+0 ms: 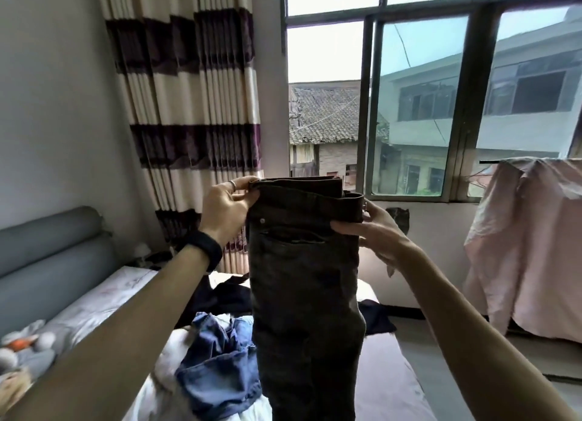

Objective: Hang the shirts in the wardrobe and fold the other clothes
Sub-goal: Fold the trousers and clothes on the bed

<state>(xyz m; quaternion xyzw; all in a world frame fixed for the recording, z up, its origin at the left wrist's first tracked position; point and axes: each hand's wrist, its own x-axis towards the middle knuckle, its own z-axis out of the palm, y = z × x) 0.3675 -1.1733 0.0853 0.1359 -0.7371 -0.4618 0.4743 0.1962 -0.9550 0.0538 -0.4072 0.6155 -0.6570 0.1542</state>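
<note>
Bed [387, 373] w/ pale sheet: crumpled blue denim garment [217, 367] near middle, dark clothes [220, 297] heaped behind it twd the window, plush toy [25, 348] at left by grey headboard [47, 263].

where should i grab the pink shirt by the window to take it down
The pink shirt hangs draped over a rail, its body loose below. Best guess: pinch the top edge near the collar, coming from the front and lifting upward, so it clears the rail rather than dragging across it.
</note>
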